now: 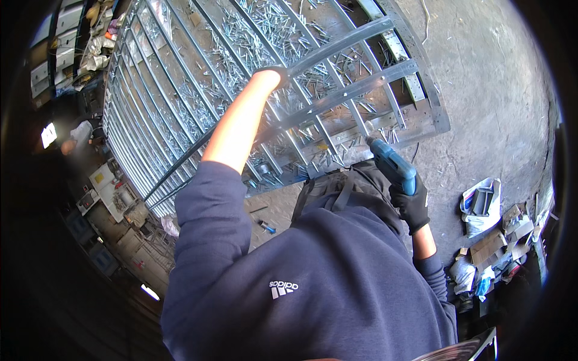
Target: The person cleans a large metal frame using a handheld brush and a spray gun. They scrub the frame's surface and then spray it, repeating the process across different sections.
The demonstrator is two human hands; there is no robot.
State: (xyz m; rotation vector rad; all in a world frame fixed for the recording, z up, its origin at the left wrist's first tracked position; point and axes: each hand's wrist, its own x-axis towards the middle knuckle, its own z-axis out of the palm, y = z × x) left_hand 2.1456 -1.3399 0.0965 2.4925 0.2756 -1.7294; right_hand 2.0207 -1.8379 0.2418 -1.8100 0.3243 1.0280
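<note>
My right hand point(410, 204), in a black glove, is closed around the handle of a blue-green cordless drill point(392, 163). The drill points up and left, its tip close to the near edge of a large metal frame of parallel bars point(322, 129). My left arm reaches far forward over this frame. At its end my left hand point(280, 73), in a dark glove, is at the near end of a curved metal rail point(340, 45); its fingers are hidden. A second rail point(355, 90) crosses the bars nearer to me, with small bolt heads on it.
Many loose screws or bolts point(259, 39) lie scattered between the bars. At the right are a white bag point(481, 207) and a heap of cardboard and plastic point(490, 249). A small blue-handled tool point(267, 227) lies on the floor. Another person point(78, 135) is at the far left.
</note>
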